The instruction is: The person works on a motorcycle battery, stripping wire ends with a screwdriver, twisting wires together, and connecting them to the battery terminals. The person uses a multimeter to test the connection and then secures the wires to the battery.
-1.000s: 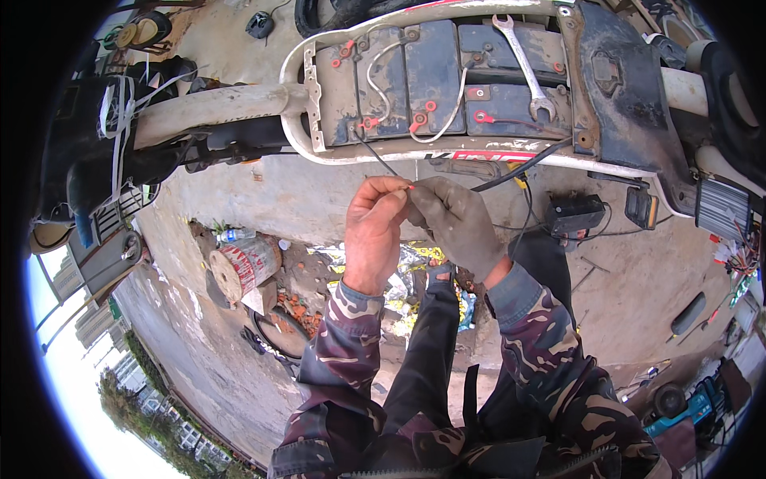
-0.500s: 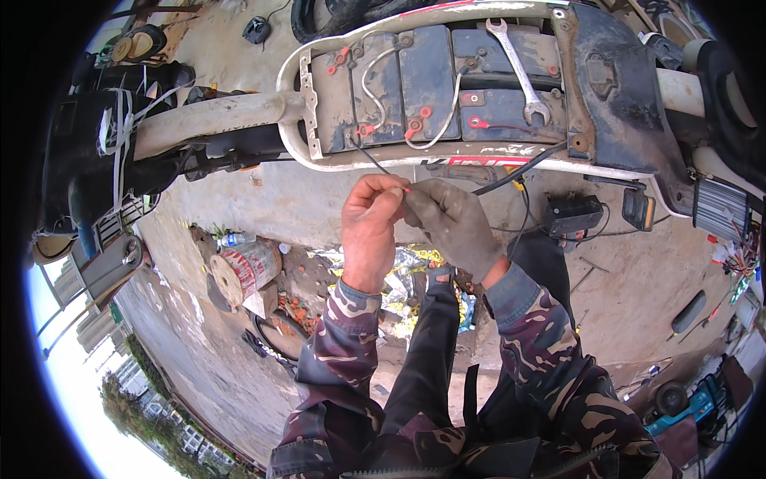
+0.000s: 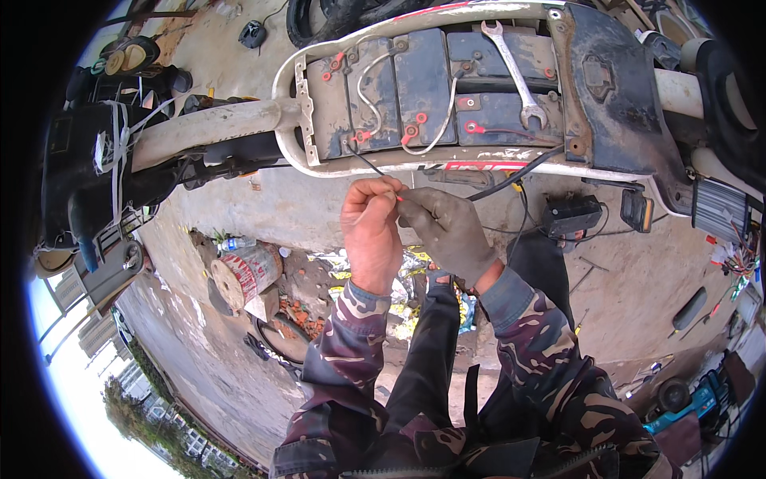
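My bare left hand (image 3: pixel 372 239) pinches a thin black wire (image 3: pixel 366 162) just below the white frame rail of an electric two-wheeler. From the fingertips the wire runs up to the lower left of a row of dark batteries (image 3: pixel 424 80). Fingertip to fingertip with it, my right hand (image 3: pixel 453 233), in a grey glove, is closed on the same wire. A small red bit shows between the fingers; the wire's end is mostly hidden. Red-capped terminals and white jumper leads lie on the batteries. An open-ended wrench (image 3: pixel 515 76) rests across the right-hand ones.
A thick black cable (image 3: pixel 517 173) runs from the frame toward my right hand. Below it on the ground sits a black box (image 3: pixel 572 215) with leads. A wooden spool (image 3: pixel 247 275) stands at left, near broken bricks. A blue power tool (image 3: pixel 692 405) lies at lower right.
Both hands stay pinched together on the wire. My left hand has turned slightly, and the fingertips sit a little lower against the frame. The view has shifted slightly.
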Tool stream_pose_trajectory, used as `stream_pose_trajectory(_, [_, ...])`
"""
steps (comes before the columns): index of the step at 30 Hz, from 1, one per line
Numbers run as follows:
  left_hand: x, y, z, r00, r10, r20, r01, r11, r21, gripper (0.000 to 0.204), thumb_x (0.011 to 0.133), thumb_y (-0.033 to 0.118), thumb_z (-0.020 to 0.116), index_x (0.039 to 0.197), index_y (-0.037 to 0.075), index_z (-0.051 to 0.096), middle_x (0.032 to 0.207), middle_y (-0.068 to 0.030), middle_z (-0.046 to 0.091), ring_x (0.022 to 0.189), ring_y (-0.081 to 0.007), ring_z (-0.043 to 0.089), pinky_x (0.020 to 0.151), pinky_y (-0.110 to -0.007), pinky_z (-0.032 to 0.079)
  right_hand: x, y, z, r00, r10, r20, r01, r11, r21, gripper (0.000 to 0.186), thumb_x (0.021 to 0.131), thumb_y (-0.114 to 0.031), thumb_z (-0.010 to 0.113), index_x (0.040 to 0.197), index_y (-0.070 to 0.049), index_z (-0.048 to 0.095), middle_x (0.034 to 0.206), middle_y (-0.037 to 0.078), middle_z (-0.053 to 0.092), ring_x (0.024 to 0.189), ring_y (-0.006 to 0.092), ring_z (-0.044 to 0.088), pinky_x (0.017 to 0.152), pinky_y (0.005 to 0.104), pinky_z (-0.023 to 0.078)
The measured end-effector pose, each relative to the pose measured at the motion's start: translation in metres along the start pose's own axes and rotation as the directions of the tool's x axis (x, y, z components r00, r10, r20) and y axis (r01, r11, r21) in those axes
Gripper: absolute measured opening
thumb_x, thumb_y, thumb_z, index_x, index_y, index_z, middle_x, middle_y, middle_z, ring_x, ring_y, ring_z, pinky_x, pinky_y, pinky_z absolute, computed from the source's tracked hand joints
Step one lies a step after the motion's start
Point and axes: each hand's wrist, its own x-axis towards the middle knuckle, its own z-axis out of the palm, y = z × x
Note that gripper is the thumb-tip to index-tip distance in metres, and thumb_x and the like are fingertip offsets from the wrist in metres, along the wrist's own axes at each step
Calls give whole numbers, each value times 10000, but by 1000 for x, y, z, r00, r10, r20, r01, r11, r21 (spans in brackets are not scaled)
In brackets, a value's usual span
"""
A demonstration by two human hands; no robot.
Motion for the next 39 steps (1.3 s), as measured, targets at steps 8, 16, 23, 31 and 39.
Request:
stream_pose_trajectory(8, [14, 8, -3, 949, -196, -248, 163, 975, -149, 55, 952, 17, 564, 977, 57, 593, 911, -95, 663, 754, -180, 571, 863, -389, 556, -6, 1, 4, 983, -180, 43, 184, 977, -109, 257, 985, -178, 680, 1130, 28, 731, 996, 215, 744, 897, 349, 740, 792, 396, 573])
stream_pose_trajectory(16, [3, 32, -2, 994, -23, -105, 31, 996, 79, 223, 1018, 135, 610, 1211, 24, 629, 1117, -115, 712, 1028, -222, 689, 963, -420, 539, -2, -5, -2, 979, 191, 66, -202, 938, 281, 310, 1079, -252, 592, 1151, 30, 698, 819, 54, 682, 776, 108, 631, 730, 282, 528])
stream_pose_trajectory(23, [0, 23, -4, 992, -116, 42, 103, 966, 238, 171, 998, 94, 645, 1134, 6, 697, 1109, -76, 718, 1010, -154, 657, 929, -310, 505, -1, 1, 0, 983, 164, 80, -181, 929, 323, 291, 1082, -250, 590, 1127, 26, 672, 827, 44, 681, 764, 99, 617, 708, 281, 517])
stream_pose_trajectory(31, [0, 13, -2, 997, -74, 25, 68, 978, 196, 93, 974, 30, 662, 1054, 5, 701, 1041, -55, 721, 905, -103, 615, 837, -268, 480, -1, 4, 4, 975, 206, 76, -220, 894, 389, 277, 1076, -239, 611, 1138, 21, 680, 869, 30, 694, 799, 86, 634, 721, 264, 520])
stream_pose_trajectory(39, [-3, 7, 2, 996, -84, 26, 82, 994, 69, 89, 979, 25, 655, 1055, 7, 698, 1044, -60, 717, 868, -100, 606, 802, -273, 484, 0, 9, 6, 979, 195, 60, -202, 879, 432, 263, 1076, -212, 603, 1142, 29, 681, 877, 32, 698, 805, 86, 633, 740, 266, 521])
